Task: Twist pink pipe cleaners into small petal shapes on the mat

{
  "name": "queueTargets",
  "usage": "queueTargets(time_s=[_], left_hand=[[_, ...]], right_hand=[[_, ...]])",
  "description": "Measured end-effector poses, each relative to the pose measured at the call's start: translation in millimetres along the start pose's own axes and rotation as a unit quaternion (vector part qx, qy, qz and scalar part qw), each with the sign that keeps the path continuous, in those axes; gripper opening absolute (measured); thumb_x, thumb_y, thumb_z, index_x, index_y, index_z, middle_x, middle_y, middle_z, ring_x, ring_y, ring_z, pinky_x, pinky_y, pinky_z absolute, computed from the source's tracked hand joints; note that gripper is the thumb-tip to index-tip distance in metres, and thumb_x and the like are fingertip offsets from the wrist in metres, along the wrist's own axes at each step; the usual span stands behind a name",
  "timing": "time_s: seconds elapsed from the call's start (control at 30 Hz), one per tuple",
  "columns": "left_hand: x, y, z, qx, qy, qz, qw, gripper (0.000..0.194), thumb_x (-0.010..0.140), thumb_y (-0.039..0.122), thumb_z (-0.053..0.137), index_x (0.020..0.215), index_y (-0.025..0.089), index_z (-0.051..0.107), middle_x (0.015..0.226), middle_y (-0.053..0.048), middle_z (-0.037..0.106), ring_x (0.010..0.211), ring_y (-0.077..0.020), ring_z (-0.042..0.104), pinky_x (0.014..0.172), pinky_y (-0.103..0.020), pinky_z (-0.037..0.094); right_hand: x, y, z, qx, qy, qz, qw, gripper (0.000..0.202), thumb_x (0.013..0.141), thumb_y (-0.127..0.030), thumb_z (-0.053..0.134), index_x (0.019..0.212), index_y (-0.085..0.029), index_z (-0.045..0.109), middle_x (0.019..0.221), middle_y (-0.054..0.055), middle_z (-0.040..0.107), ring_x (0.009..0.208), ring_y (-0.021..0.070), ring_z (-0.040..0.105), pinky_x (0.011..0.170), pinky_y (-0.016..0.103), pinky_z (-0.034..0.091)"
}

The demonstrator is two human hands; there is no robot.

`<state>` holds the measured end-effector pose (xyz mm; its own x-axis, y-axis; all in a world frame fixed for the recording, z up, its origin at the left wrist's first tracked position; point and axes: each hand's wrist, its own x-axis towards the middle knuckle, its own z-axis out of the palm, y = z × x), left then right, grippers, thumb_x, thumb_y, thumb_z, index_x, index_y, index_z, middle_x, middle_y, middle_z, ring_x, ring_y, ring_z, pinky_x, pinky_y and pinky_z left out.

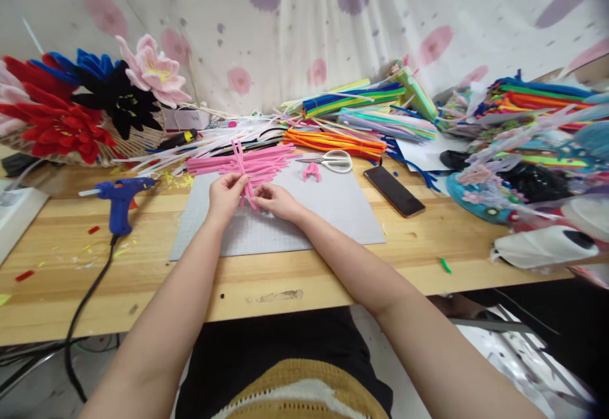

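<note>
Several pink pipe cleaners (241,164) stand roughly upright between my hands, over the grey cutting mat (304,235). My left hand (227,195) pinches them near the middle between thumb and forefinger. At their lower end, my right hand (276,202) has its fingers closed on the same strands. Behind my hands a pile of pink pipe cleaners (204,165) lies across the mat's back edge. To the right on the mat are a small bent pink piece (311,172) and scissors (337,161) with white handles.
A blue glue gun (121,203) with a black cord is at the left, in front of fabric flowers (61,130). Right of the mat lies a phone (394,191). Coloured pipe cleaner bundles (354,100) line the back; a white roll (545,246) sits at the right.
</note>
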<state>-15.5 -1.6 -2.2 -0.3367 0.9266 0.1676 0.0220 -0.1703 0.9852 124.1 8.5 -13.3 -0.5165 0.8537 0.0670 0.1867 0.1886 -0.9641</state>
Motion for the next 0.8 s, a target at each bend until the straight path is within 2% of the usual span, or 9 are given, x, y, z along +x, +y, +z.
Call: queueTargets(time_s=[0.1,0.2,0.33,0.47,0.6,0.67,0.73,0.8], left_hand=[[-1,0,2.9,-0.005,-0.013,0.002,1.000,0.024,0.057,0.033,0.075,0.066,0.014,0.065,0.060,0.002,0.060,0.053,-0.0076,0.049,0.054,-0.021,0.040],[-3,0,5.8,-0.021,-0.027,-0.012,0.999,0.027,0.055,0.035,0.076,0.066,0.014,0.064,0.060,0.003,0.059,0.053,-0.0078,0.050,0.056,-0.021,0.042],[-6,5,7.2,-0.056,-0.001,-0.059,0.997,0.030,0.055,0.036,0.077,0.066,0.014,0.061,0.058,0.003,0.059,0.053,-0.0089,0.053,0.060,-0.024,0.046],[-9,10,5.6,-0.083,-0.027,-0.119,0.989,0.032,0.055,0.038,0.077,0.068,0.014,0.061,0.060,0.000,0.062,0.057,-0.0116,0.058,0.059,-0.025,0.048],[-9,14,2.5,-0.075,-0.015,-0.124,0.989,0.030,0.058,0.036,0.077,0.068,0.014,0.059,0.061,-0.001,0.062,0.059,-0.0119,0.060,0.058,-0.024,0.048],[-10,16,1.6,-0.077,-0.040,-0.136,0.987,0.029,0.061,0.036,0.076,0.069,0.014,0.058,0.059,0.000,0.060,0.054,-0.0106,0.058,0.054,-0.023,0.048],[-13,17,2.1,-0.089,-0.105,-0.159,0.978,0.027,0.063,0.034,0.075,0.070,0.013,0.059,0.057,0.002,0.057,0.047,-0.0083,0.054,0.052,-0.023,0.050],[-16,18,4.0,-0.106,-0.176,-0.188,0.960,0.025,0.063,0.031,0.076,0.072,0.012,0.061,0.057,0.003,0.055,0.044,-0.0060,0.050,0.053,-0.024,0.052]], right_hand=[[0,1,0,0.019,-0.031,-0.005,0.999,0.009,0.071,-0.024,0.052,0.068,-0.016,0.049,0.059,-0.003,0.054,0.053,0.0073,0.043,0.053,0.021,0.032],[1,2,0,-0.009,-0.021,-0.002,1.000,0.010,0.070,-0.020,0.049,0.062,-0.017,0.046,0.054,-0.005,0.049,0.051,0.0072,0.041,0.053,0.021,0.031],[-1,2,1,-0.058,-0.025,-0.032,0.998,0.019,0.075,-0.026,0.046,0.059,-0.016,0.045,0.053,-0.005,0.045,0.052,0.0072,0.038,0.054,0.022,0.029],[-6,-2,-2,-0.084,-0.048,-0.044,0.994,0.019,0.075,-0.026,0.047,0.058,-0.016,0.043,0.053,-0.006,0.043,0.052,0.0062,0.037,0.054,0.021,0.027],[-9,-11,-15,-0.075,-0.083,-0.018,0.994,0.031,0.077,-0.037,0.050,0.055,-0.016,0.043,0.049,-0.006,0.040,0.048,0.0057,0.035,0.051,0.022,0.027],[-8,-16,-24,-0.021,-0.021,-0.018,0.999,0.033,0.076,-0.043,0.053,0.058,-0.016,0.045,0.050,-0.006,0.040,0.048,0.0053,0.034,0.050,0.022,0.027],[-5,-18,-32,0.061,0.059,-0.014,0.996,0.029,0.074,-0.045,0.055,0.068,-0.017,0.048,0.056,-0.006,0.044,0.048,0.0047,0.035,0.048,0.020,0.027],[-2,-17,-36,0.132,0.087,0.010,0.987,0.029,0.071,-0.045,0.058,0.076,-0.018,0.048,0.065,-0.005,0.051,0.049,0.0045,0.039,0.046,0.019,0.028]])
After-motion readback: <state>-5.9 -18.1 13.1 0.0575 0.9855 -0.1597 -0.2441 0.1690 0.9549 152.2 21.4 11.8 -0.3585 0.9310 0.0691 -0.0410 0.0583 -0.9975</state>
